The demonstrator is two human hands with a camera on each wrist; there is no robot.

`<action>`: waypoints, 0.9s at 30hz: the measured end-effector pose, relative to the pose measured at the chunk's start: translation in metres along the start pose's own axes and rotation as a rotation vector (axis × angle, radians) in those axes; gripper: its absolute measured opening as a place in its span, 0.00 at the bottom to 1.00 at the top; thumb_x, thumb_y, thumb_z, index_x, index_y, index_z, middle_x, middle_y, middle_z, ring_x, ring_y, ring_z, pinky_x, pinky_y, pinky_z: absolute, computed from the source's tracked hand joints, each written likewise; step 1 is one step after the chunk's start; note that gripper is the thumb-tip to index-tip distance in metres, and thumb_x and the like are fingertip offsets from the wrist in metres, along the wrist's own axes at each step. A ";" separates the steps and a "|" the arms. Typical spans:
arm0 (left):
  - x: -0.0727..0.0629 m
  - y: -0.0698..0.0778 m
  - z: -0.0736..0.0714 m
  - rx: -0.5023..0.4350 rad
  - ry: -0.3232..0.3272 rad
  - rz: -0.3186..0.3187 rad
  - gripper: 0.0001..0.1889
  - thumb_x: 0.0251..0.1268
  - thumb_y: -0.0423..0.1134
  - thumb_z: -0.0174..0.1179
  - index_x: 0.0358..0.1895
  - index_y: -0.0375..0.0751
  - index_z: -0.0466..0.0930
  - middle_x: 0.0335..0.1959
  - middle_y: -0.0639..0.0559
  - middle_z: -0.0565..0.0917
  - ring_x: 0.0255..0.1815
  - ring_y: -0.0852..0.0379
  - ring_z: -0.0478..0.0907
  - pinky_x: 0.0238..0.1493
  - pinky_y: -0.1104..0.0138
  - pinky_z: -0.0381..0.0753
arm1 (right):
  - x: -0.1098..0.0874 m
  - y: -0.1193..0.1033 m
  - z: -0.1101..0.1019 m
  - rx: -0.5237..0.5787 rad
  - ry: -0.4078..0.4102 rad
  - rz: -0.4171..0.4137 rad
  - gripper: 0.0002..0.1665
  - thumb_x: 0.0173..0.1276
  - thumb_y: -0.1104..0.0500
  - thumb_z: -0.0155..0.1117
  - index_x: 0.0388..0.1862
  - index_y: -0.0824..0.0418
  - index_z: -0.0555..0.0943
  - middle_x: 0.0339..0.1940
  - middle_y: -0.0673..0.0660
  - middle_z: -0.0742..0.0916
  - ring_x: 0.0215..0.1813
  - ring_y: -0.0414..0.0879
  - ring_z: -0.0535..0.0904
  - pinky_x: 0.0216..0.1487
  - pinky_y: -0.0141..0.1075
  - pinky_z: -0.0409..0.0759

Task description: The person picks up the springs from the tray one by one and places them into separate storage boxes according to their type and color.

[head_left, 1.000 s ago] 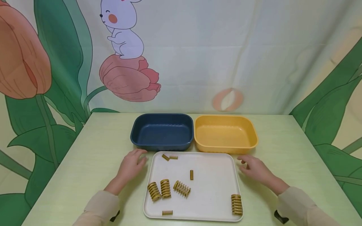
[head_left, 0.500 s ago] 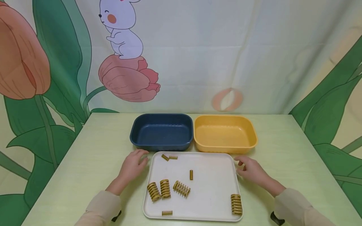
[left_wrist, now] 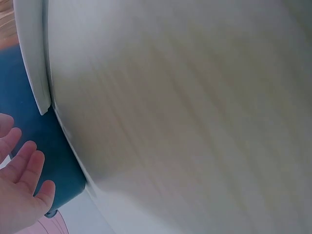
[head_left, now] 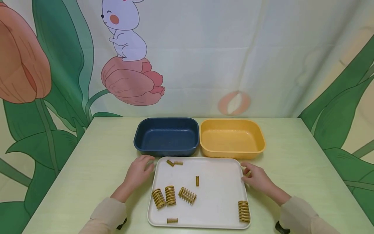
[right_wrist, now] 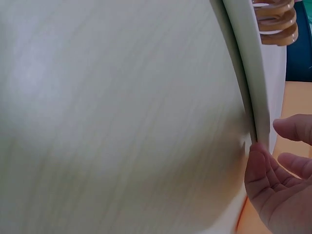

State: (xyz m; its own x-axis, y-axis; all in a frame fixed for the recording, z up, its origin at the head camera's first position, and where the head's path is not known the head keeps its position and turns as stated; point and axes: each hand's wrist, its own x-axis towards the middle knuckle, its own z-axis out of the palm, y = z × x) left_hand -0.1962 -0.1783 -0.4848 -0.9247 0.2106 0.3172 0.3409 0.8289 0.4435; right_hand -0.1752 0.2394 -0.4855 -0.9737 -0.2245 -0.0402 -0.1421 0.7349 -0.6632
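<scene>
A white tray (head_left: 219, 195) holds several brass-coloured coil springs. Three thick springs, one of them a tilted spring (head_left: 187, 195), lie in its left half, and another thick spring (head_left: 243, 211) is by the right rim. Among the thin ones are a small spring (head_left: 197, 181) mid-tray and a small spring (head_left: 172, 220) near the front. My left hand (head_left: 139, 171), fingers loosely bent, is beside the tray's back left corner and holds nothing. On the other side my right hand (head_left: 257, 178) has its fingertips right at the right rim, thumb and fingers apart in the right wrist view.
Behind the tray stand a dark blue bin (head_left: 166, 152) and, close to its right, a yellow bin (head_left: 233, 155). All rest on a pale green table (head_left: 96, 156). A printed curtain (head_left: 198, 65) with flowers and a rabbit hangs at the back.
My right hand has moved left, up to the tray's right rim. My left hand has shifted slightly right toward the tray. The springs and bins stay in place.
</scene>
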 end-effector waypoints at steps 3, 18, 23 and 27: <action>0.001 0.001 0.001 0.002 -0.005 -0.001 0.10 0.54 0.33 0.56 0.40 0.36 0.78 0.42 0.43 0.79 0.46 0.46 0.75 0.46 0.55 0.72 | 0.001 0.000 0.002 0.010 -0.001 0.029 0.28 0.51 0.68 0.61 0.53 0.71 0.69 0.31 0.58 0.79 0.26 0.42 0.72 0.24 0.29 0.71; 0.003 0.004 0.005 -0.002 -0.018 -0.001 0.09 0.54 0.34 0.57 0.39 0.37 0.79 0.41 0.44 0.79 0.46 0.48 0.75 0.46 0.56 0.73 | 0.002 0.000 0.006 0.042 0.020 0.088 0.28 0.49 0.69 0.60 0.53 0.74 0.70 0.28 0.56 0.79 0.25 0.41 0.71 0.22 0.29 0.69; 0.004 0.006 0.003 0.000 -0.026 0.005 0.09 0.55 0.34 0.56 0.39 0.38 0.79 0.42 0.45 0.79 0.46 0.49 0.76 0.46 0.56 0.73 | 0.002 -0.001 0.009 0.098 0.022 0.129 0.29 0.48 0.70 0.58 0.53 0.75 0.69 0.28 0.57 0.78 0.25 0.41 0.72 0.21 0.30 0.71; 0.006 0.009 0.002 0.000 -0.030 0.008 0.09 0.55 0.34 0.56 0.39 0.38 0.79 0.41 0.45 0.79 0.45 0.48 0.76 0.46 0.56 0.73 | 0.002 -0.004 0.009 0.168 0.017 0.180 0.30 0.48 0.71 0.58 0.54 0.74 0.69 0.28 0.58 0.77 0.25 0.42 0.72 0.21 0.31 0.74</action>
State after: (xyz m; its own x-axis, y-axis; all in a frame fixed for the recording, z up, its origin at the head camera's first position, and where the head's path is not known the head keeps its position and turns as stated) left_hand -0.1994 -0.1684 -0.4809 -0.9268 0.2327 0.2949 0.3481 0.8271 0.4414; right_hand -0.1746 0.2300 -0.4899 -0.9836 -0.0875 -0.1577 0.0647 0.6451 -0.7614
